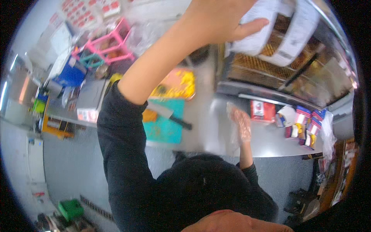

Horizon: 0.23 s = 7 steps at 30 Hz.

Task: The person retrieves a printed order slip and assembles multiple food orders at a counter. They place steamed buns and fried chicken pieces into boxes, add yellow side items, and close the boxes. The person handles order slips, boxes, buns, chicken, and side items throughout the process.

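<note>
My left arm reaches up across the view in a black sleeve. My bare left hand [220,21] is cut off by the top edge; its thumb stretches out in front of white paper sheets [299,33] on a glass-fronted case [266,73]. My right hand [240,121], in a clear plastic glove, is over the steel counter with its fingers extended and nothing visible in it. Left of it, a knife [172,116] with a dark handle lies on a teal cutting board [164,133] beside an orange piece of food [149,115]. Behind the board sits a tray [192,96] of yellow pieces, partly covered by my forearm.
A red packet [262,111], several small colourful packages [307,123] and a clear plastic bag [328,131] lie along the counter's right side. Back left stand a pink rack [112,44] and a blue box [71,73]. A green container [70,209] is low at left.
</note>
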### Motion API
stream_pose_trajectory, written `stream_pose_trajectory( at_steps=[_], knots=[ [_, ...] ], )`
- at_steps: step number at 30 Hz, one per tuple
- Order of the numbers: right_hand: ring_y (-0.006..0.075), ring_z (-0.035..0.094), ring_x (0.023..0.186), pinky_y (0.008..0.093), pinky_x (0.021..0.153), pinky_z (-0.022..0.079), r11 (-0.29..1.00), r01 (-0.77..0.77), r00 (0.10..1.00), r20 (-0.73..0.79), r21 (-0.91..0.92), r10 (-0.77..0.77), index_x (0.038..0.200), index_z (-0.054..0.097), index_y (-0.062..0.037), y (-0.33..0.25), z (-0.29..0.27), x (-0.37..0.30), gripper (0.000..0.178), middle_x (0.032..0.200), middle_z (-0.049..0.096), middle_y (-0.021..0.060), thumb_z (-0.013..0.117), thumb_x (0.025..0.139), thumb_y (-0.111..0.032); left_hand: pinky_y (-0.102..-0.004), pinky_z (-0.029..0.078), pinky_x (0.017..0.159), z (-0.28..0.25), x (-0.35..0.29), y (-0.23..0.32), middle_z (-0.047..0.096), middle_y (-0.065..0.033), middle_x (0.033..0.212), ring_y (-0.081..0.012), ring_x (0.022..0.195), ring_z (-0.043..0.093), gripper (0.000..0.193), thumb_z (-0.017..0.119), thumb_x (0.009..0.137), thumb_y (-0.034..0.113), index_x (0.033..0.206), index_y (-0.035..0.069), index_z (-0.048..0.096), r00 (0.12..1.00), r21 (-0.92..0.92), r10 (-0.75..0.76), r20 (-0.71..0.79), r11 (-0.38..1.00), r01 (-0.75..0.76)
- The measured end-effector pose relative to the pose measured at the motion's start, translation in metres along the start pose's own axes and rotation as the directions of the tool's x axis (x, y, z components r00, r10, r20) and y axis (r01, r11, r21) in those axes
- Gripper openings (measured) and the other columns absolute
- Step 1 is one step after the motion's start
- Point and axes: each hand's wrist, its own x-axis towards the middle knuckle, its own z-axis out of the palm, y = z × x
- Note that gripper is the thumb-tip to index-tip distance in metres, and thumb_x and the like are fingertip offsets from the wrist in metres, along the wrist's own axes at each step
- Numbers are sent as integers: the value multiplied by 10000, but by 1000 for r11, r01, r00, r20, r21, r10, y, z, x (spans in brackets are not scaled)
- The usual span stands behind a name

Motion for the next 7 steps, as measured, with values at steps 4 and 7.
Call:
stream_pose_trajectory(
  at_steps=[4,7],
  knots=[
    [212,566,950,336,854,433,904,101,955,294,-416,29,1010,593,-40,45,96,6,198,989,616,93,565,859,-165,-557,91,1008,-90,-137,-13,483,-53,1241,-264,1274,292,522,553,767,485,1199,191,537,967,-20,-187,175,981,193],
    [248,550,1016,384,908,404,606,419,846,532,-676,9,1061,583,-72,105,174,38,253,1081,593,112,575,846,-205,-543,46,1021,-123,-212,-29,459,-42,1281,-272,1272,300,481,583,730,440,1175,258,561,857,66,-410,312,909,411]
  ],
)
